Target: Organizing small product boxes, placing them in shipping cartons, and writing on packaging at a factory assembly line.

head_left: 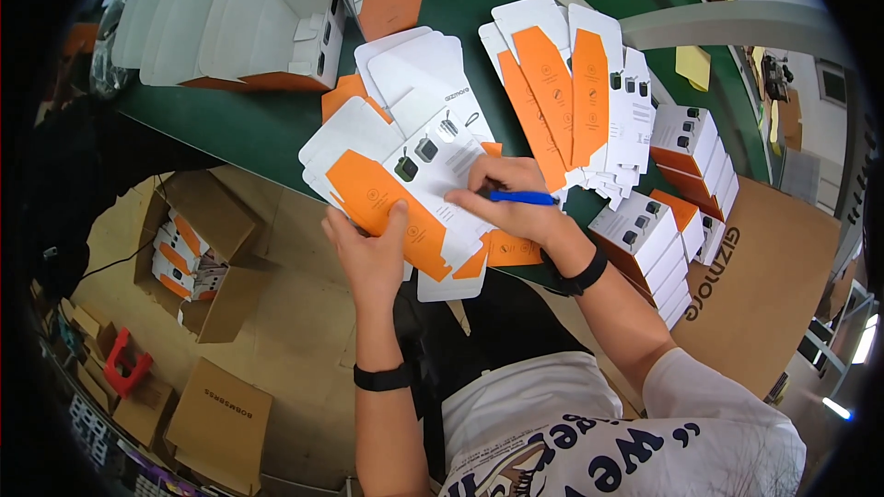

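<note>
You are at a dark green work table [258,129] whose near edge runs across the upper half of the view, with a tan floor below it and brown cardboard all around. To your right a big flat brown cardboard sheet [764,285] leans beside the table; to your left an open brown carton [198,262] sits on the floor, part-filled with small white-and-orange packs, and a closed brown carton [221,414] lies nearer your feet. At the far left of the table stands a row of opened white boxes [230,32] with orange bases. On the right edge of the table a stack of finished white-and-orange boxes [677,221] rises in tiers, and just behind your hands a fan of flat carton blanks [575,97] spreads out, white with orange panels. In front of you, overhanging the table's near edge, lies a smaller pile of blanks, and the top flat blank [414,189] is the one you work on — your left hand [368,253] pins its orange flap, thumb on top and fingers curled under the edge. Your right hand [506,198] is closed around a blue pen [520,197], its tip on the blank's white panel.
</note>
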`<state>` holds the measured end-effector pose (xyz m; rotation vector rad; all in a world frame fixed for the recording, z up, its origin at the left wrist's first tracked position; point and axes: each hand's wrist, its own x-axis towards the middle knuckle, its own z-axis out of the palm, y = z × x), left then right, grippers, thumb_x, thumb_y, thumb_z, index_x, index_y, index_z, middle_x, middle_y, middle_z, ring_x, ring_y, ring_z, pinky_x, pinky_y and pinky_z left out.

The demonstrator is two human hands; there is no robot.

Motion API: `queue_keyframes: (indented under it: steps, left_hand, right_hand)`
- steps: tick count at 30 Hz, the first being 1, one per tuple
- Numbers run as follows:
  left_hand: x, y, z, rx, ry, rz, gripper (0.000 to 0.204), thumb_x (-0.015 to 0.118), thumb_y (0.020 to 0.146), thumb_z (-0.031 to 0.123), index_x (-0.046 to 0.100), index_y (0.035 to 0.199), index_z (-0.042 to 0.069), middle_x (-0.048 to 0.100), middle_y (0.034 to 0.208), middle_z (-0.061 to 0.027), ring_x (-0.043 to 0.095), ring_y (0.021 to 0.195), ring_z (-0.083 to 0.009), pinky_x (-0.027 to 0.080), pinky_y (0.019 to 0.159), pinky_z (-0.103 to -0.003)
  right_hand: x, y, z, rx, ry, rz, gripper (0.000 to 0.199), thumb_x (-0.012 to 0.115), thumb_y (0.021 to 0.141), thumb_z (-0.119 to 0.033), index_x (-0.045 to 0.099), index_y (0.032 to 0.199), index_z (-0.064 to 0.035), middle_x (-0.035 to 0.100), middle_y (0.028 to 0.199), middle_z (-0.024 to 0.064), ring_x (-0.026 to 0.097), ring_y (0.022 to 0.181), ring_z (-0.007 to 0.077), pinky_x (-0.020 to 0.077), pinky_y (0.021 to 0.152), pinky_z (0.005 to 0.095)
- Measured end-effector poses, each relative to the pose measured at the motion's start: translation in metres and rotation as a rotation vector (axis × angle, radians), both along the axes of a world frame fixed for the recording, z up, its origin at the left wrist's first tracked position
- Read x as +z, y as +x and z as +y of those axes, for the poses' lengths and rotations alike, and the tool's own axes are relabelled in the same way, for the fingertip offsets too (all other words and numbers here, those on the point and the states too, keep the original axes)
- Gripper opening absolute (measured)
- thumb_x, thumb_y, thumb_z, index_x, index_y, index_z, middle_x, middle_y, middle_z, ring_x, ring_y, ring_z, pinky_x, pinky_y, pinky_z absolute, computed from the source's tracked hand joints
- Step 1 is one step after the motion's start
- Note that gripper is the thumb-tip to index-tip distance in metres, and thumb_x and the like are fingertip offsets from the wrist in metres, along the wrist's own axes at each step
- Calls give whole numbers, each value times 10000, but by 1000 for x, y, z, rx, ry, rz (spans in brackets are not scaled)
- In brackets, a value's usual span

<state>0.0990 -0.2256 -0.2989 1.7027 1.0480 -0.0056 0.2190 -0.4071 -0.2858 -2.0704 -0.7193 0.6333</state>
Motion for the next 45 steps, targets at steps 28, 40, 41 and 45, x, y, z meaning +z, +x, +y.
queue_keyframes:
  steps: [28, 40, 41, 45]
  left_hand:
    - [-9, -9, -11, 48, -3, -112, 427, 764, 945, 335, 551, 1181, 50, 439, 1131, -95, 520, 958, -193, 471, 850, -353]
    - [-2, -5, -4, -32, 30, -27, 578, 871, 829, 309, 521, 1216, 61, 440, 1133, -106, 504, 964, -216, 468, 824, -375]
    - [-2, -4, -4, -32, 49, -31, 573, 870, 829, 312, 523, 1211, 63, 443, 1128, -105, 502, 954, -212, 466, 815, -369]
    - [3, -2, -3, -37, 46, 8, 561, 870, 828, 319, 529, 1192, 63, 450, 1118, -105, 502, 949, -212, 466, 806, -362]
  right_hand:
    - [93, 40, -102, -979, 76, -762, 181, 659, 1007, -128, 492, 991, -61, 626, 985, 94, 524, 833, 122, 474, 760, 285]
    - [5, -18, -13, -291, 165, 244, 228, 782, 876, -60, 593, 753, -28, 617, 693, -6, 518, 587, 46, 410, 544, 223]
    - [1, -15, -14, -286, 159, 250, 228, 782, 876, -60, 593, 753, -28, 617, 693, -6, 518, 587, 46, 410, 544, 223]
    - [-7, -13, -14, -224, 143, 145, 312, 807, 857, -109, 583, 649, -48, 588, 590, -17, 495, 529, 45, 377, 501, 226]
